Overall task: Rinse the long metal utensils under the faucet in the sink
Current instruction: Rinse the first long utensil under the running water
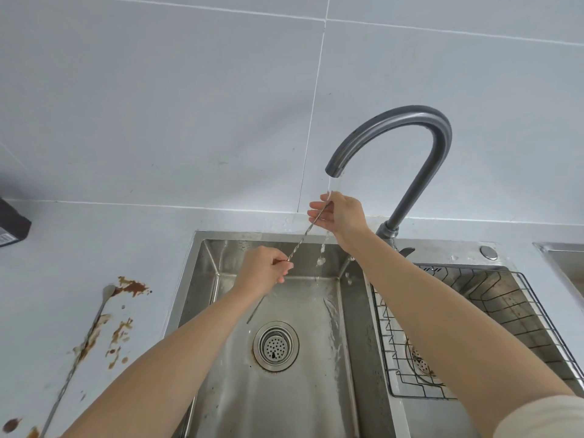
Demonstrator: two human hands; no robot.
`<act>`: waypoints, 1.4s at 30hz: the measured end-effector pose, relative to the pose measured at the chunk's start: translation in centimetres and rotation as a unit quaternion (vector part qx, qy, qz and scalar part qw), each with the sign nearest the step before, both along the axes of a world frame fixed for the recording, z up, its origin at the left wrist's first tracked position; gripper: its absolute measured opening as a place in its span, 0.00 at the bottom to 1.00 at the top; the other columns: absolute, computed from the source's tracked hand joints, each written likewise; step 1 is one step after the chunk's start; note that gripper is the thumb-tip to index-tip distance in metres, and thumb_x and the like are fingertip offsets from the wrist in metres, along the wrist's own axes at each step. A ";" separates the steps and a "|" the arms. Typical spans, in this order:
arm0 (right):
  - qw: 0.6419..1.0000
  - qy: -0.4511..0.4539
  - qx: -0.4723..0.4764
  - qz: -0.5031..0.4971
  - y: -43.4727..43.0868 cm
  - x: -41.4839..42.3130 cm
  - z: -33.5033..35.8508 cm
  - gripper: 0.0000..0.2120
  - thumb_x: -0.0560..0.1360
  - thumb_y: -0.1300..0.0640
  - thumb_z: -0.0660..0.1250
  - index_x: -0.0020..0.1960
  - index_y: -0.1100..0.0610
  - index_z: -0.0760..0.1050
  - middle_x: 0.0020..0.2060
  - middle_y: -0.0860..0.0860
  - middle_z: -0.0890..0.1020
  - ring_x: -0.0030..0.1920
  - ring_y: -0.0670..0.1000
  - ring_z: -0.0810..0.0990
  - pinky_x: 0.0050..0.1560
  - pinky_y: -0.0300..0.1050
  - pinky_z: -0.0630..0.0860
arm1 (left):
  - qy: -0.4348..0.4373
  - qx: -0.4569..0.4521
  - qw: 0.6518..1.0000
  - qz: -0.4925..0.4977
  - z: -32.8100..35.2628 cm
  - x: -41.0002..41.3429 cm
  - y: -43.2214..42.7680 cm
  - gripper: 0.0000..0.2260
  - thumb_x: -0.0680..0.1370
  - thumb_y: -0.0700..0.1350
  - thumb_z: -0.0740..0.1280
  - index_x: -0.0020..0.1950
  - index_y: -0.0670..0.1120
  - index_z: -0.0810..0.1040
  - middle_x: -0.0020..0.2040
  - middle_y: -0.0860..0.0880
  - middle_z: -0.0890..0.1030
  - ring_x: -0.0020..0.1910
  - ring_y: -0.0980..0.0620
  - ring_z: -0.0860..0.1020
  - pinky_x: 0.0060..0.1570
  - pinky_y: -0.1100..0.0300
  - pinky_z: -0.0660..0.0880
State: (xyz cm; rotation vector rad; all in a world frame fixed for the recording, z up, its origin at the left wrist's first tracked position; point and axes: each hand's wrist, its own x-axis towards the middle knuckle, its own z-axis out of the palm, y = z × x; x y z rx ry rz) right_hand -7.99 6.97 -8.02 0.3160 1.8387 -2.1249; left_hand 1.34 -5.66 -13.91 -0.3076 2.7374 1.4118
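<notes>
Two hands, one utensil (305, 235) under faucet (410, 112) stream, over sink (202, 279): left hand (265, 270) fingers curled round shaft, right hand (343, 213) fingers pinching top end.

No readable text, label on dark box (12, 222) too blurred

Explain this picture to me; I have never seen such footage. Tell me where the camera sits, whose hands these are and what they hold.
There is no machine here: a person wears one wide-angle camera on the head, looking down at their own bare arms. The left hand grips the lower part of a long twisted metal utensil, and the right hand pinches its upper end under the stream from the faucet. Below is a steel sink with a drain strainer; a wire rack sits in the basin to the right. On the counter at left a second long metal utensil lies among brown stains.
</notes>
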 end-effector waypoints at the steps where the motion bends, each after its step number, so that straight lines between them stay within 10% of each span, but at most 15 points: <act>1: 1.000 -0.002 0.006 -0.001 -0.1 0.0 0.0 0.13 0.79 0.64 0.50 0.40 0.61 0.71 0.35 0.58 0.78 0.32 0.54 0.78 0.38 0.45 0.79 | -0.001 -0.009 1.000 0.002 0.0 -0.1 -0.1 0.07 0.74 0.40 0.68 0.39 0.38 0.81 0.24 0.55 0.74 0.19 0.70 0.73 0.28 0.80 0.68; 13: 0.998 0.044 0.003 0.042 0.5 -0.1 -0.4 0.04 0.73 0.71 0.65 0.45 0.65 0.74 0.37 0.56 0.79 0.29 0.46 0.82 0.37 0.38 0.82 | 0.002 -0.046 0.999 -0.005 -0.1 -0.3 -0.1 0.09 0.74 0.42 0.69 0.33 0.46 0.77 0.24 0.57 0.73 0.20 0.65 0.73 0.30 0.78 0.69; 20: 1.000 -0.003 0.009 0.022 0.0 -0.2 0.1 0.20 0.81 0.50 0.53 0.40 0.62 0.73 0.34 0.56 0.79 0.31 0.50 0.81 0.34 0.41 0.81 | 0.006 -0.050 0.999 -0.004 0.0 -0.6 -0.2 0.07 0.74 0.43 0.68 0.40 0.40 0.81 0.25 0.57 0.73 0.20 0.65 0.73 0.30 0.81 0.68; 27: 0.995 0.037 -0.061 0.073 0.4 -0.1 -0.3 0.08 0.78 0.68 0.58 0.44 0.60 0.71 0.39 0.55 0.79 0.36 0.48 0.82 0.44 0.41 0.80 | 0.012 -0.029 0.999 0.010 0.3 -1.3 -0.4 0.06 0.74 0.39 0.68 0.43 0.36 0.81 0.27 0.53 0.74 0.26 0.56 0.75 0.33 0.65 0.70; 34: 0.998 0.017 -0.009 0.067 -0.2 0.3 -0.4 0.18 0.81 0.53 0.54 0.38 0.61 0.72 0.33 0.56 0.80 0.28 0.49 0.82 0.35 0.42 0.81 | 0.033 -0.017 0.999 0.008 0.9 -2.2 0.4 0.06 0.74 0.39 0.68 0.42 0.37 0.81 0.28 0.47 0.77 0.19 0.64 0.73 0.26 0.79 0.67; 42: 0.994 0.067 -0.016 0.081 0.8 0.4 0.0 0.10 0.74 0.74 0.62 0.41 0.60 0.73 0.36 0.55 0.79 0.34 0.47 0.82 0.41 0.37 0.81 | 0.030 0.000 0.999 0.011 1.5 -3.8 0.9 0.04 0.74 0.37 0.68 0.43 0.37 0.81 0.35 0.41 0.82 0.24 0.62 0.74 0.28 0.80 0.68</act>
